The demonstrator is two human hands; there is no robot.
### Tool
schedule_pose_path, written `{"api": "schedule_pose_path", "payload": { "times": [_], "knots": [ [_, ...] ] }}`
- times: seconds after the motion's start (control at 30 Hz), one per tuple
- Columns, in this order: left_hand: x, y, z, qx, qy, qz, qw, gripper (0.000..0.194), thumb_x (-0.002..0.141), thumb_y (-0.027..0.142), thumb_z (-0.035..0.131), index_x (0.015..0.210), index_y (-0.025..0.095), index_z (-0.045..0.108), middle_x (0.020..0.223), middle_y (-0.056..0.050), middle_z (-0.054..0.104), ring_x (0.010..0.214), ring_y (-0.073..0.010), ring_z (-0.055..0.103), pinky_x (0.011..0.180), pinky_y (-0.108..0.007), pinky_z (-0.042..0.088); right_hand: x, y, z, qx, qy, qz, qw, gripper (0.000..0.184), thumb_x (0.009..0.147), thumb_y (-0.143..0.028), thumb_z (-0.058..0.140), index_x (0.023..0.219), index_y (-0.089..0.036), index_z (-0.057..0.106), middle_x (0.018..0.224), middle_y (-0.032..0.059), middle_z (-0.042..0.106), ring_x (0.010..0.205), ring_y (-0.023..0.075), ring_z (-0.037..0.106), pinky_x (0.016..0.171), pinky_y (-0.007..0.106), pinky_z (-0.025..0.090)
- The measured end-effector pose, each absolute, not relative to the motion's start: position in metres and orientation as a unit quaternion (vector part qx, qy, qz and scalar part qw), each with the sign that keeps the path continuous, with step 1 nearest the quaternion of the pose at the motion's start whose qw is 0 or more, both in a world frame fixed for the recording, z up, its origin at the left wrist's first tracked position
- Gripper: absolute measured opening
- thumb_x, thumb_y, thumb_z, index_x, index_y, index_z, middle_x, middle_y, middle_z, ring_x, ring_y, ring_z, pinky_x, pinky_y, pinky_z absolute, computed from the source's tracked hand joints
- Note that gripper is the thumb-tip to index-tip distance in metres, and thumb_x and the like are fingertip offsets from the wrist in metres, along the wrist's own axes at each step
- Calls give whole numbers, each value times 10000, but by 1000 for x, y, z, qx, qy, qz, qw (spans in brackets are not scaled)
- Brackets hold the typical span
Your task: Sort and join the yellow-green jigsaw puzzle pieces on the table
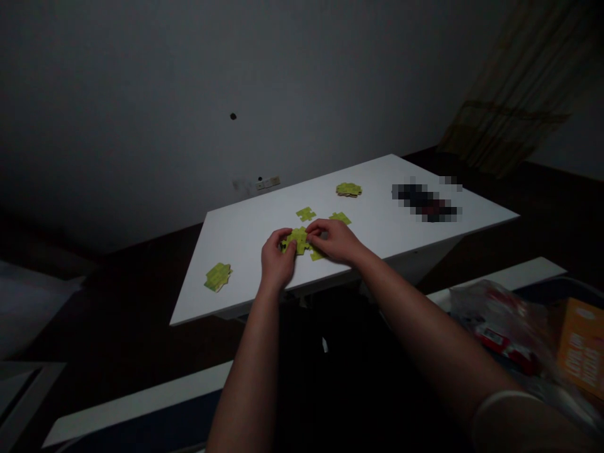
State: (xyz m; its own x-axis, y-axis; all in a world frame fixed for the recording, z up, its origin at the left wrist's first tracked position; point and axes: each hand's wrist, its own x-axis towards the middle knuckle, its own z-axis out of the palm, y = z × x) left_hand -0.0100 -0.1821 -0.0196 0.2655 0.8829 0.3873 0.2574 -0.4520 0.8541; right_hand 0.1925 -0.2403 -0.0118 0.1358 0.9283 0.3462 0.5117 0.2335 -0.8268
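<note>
Several joined yellow-green jigsaw puzzle pieces [296, 240] sit at the middle of the white table [245, 251]. My left hand [277, 259] grips them from the left, and my right hand [331, 241] pinches them from the right. A loose piece [306, 214] and another [340, 218] lie just beyond my fingers. One more piece [317, 254] lies partly under my right hand. Farther out, a small stack of pieces [349, 189] rests toward the back, and a second stack [218, 277] lies near the left corner.
A pixelated dark object [425, 202] lies on the table's right side. At lower right are a clear plastic bag [500, 324] with red items and an orange box [582, 346]. A curtain [514, 94] hangs by the wall [141, 94] behind the table.
</note>
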Motion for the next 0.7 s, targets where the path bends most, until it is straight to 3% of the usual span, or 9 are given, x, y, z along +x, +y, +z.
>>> {"api": "schedule_pose_path", "payload": {
  "times": [0.47, 0.6, 0.7],
  "knots": [
    [-8, -181, -23, 693, 373, 477, 392, 228, 923, 201, 775, 1150, 207, 763, 1115, -93, 818, 1006, -221, 769, 938, -372, 631, 190, -243, -11, -564, -652, 209, 462, 207, 891, -277, 811, 1097, -250, 820, 978, 44, 852, 931, 257, 798, 884, 392, 567],
    [-6, -182, -22, 675, 370, 482, 418, 252, 946, 169, 743, 1196, 199, 736, 1140, -112, 821, 1053, -228, 789, 986, -397, 637, 190, -239, -13, -566, -608, 203, 519, 275, 920, -277, 743, 1193, -254, 758, 956, 39, 825, 894, 237, 765, 861, 377, 558],
    [-4, -180, -23, 659, 383, 495, 416, 283, 970, 136, 696, 1244, 200, 715, 1209, -128, 819, 1129, -236, 783, 1036, -415, 623, 195, -230, -17, -612, -532, 136, 570, 214, 966, -267, 637, 1170, -260, 701, 973, 40, 787, 860, 226, 716, 818, 364, 526]
  ]
}}
